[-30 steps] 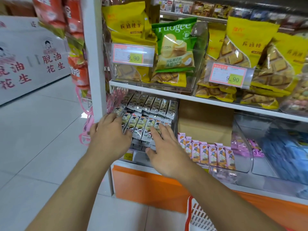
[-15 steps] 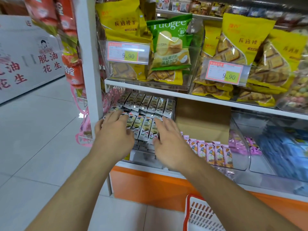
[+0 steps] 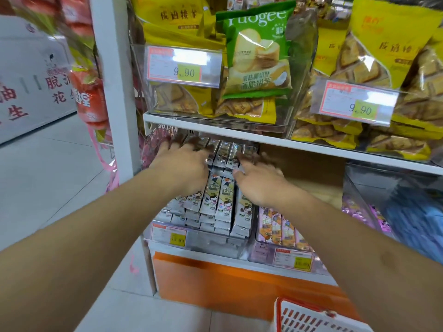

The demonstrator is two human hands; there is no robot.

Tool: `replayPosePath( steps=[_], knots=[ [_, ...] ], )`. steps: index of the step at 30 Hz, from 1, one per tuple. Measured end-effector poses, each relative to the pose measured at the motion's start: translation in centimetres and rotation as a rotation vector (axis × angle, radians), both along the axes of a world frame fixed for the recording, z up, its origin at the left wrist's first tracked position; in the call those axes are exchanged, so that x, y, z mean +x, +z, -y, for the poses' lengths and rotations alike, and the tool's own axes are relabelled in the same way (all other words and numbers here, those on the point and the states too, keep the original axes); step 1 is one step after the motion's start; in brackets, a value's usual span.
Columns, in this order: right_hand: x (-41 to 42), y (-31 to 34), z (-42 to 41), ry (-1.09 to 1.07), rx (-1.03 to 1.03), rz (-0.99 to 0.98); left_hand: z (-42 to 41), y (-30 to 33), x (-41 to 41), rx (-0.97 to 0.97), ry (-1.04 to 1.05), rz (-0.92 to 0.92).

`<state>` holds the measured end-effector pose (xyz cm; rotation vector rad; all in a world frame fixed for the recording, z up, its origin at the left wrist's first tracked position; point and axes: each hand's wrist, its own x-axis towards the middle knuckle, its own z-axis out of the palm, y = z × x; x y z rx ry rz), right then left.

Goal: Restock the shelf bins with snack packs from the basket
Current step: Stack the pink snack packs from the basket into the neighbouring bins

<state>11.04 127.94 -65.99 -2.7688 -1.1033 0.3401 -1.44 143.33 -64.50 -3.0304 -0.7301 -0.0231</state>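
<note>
Snack packs [image 3: 217,200] fill the clear bin [image 3: 199,240] under the white shelf [image 3: 239,134]. Our left hand [image 3: 182,168] and right hand [image 3: 261,180] lie flat on them, fingers extended, gripping nothing. Basket [image 3: 309,317] below the bin, lower right.

snack packs [image 3: 219,200]: glossy foil | bin [image 3: 203,243]: clear plastic | basket [image 3: 309,317]: red/wht plastic

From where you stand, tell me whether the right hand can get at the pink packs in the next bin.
Probably yes. The right hand lies open on the grey packs, just left of the pink packs, whose bin is open-topped with nothing between.
</note>
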Motion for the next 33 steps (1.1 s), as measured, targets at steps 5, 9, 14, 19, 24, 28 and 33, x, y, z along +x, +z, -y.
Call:
replayPosePath(
  steps=[5,9,14,19,24,28,33],
  knots=[
    [-0.4,-0.4,-1.1,-0.011,-0.024,0.010,-2.3,-0.8,1.4,-0.065,0.072,-0.121],
    [-1.4,0.0,-1.7,-0.016,-0.056,-0.053,-3.5,-1.5,1.1,-0.122,0.059,-0.106],
    [-2.1,1.1,-1.7,0.021,-0.066,-0.053,-3.5,-1.5,1.3,-0.140,0.124,-0.063],
    [-0.6,0.0,-1.6,-0.018,-0.014,-0.021,-3.3,-1.6,1.2,-0.169,0.126,-0.047],
    [-0.2,-0.2,-1.3,-0.011,0.036,-0.017,-2.9,-1.6,1.1,-0.139,0.108,-0.035],
    [0.0,-0.1,-0.7,-0.016,0.089,-0.012,-1.9,-0.6,0.5,-0.119,0.086,-0.014],
    [-1.2,0.3,2.1,-0.034,0.244,0.026,0.0,0.1,-0.6,-0.081,0.005,0.081]
  ],
)
